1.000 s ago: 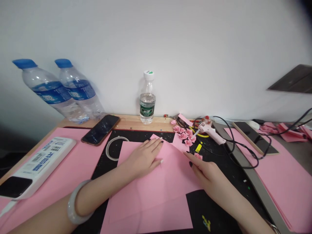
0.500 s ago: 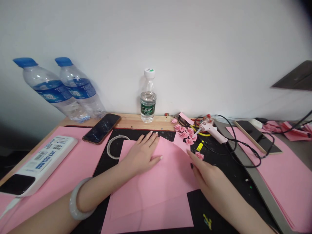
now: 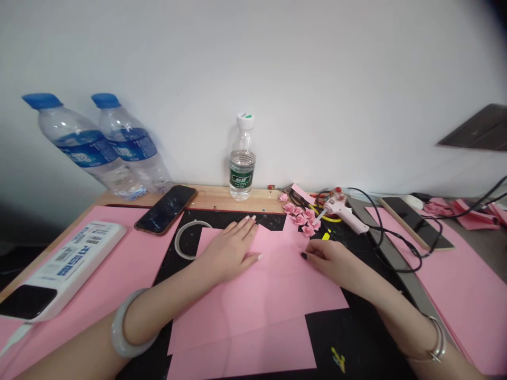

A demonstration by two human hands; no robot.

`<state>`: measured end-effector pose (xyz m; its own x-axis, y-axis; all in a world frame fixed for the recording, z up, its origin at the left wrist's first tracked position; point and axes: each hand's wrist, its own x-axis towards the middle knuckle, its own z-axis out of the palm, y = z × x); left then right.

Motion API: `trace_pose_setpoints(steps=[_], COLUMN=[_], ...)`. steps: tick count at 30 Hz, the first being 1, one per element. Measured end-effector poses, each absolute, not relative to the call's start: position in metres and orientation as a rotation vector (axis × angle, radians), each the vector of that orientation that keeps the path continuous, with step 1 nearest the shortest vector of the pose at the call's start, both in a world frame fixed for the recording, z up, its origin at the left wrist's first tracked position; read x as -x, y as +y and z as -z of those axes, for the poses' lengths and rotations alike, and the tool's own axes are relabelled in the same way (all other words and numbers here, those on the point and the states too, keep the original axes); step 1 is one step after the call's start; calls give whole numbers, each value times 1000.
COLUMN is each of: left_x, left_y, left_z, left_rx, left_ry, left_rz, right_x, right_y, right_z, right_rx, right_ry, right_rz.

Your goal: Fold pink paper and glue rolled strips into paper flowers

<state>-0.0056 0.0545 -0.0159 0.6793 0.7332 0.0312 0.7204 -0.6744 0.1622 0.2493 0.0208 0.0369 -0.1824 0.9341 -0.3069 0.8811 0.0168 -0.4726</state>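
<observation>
My left hand (image 3: pixel 232 247) lies flat on a sheet of pink paper (image 3: pixel 253 295), fingers stretched toward the far edge and thumb out to the side. At the sheet's right side is my right hand (image 3: pixel 331 261), its fingers curled in and the dark-nailed thumb resting near the paper. Whether it pinches the sheet is hidden. Faint crease lines cross the paper, and a second pink sheet (image 3: pixel 245 359) shows under its near edge. Just beyond my right hand sit several small pink paper roses (image 3: pixel 300 217).
A pink glue gun (image 3: pixel 348 217) with black cables lies behind my right hand. A tape ring (image 3: pixel 178 240), phone (image 3: pixel 165 209) and power bank (image 3: pixel 65 269) are left. Bottles stand along the wall, one water bottle (image 3: pixel 242 169) central. Another phone (image 3: pixel 415 221) rests on pink sheets (image 3: pixel 475 295).
The lifted right part of the pink sheet now lies flat, reaching further right. My right hand's fingers have curled in and its wrist has turned. My left hand has stayed in place.
</observation>
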Motion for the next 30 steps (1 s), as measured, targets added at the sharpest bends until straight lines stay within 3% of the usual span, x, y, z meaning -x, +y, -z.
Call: trace_pose_setpoints(steps=[23, 30], left_x=[-2, -3], left_y=[49, 47], left_z=[9, 12], left_rx=[-2769, -2812], left_ry=[1403, 1456], left_rz=[-140, -154], right_x=[-228, -207], right_y=[-24, -49], right_z=[-42, -29], right_rx=[1773, 1564], right_ry=[-2074, -2299], right_rz=[-723, -283])
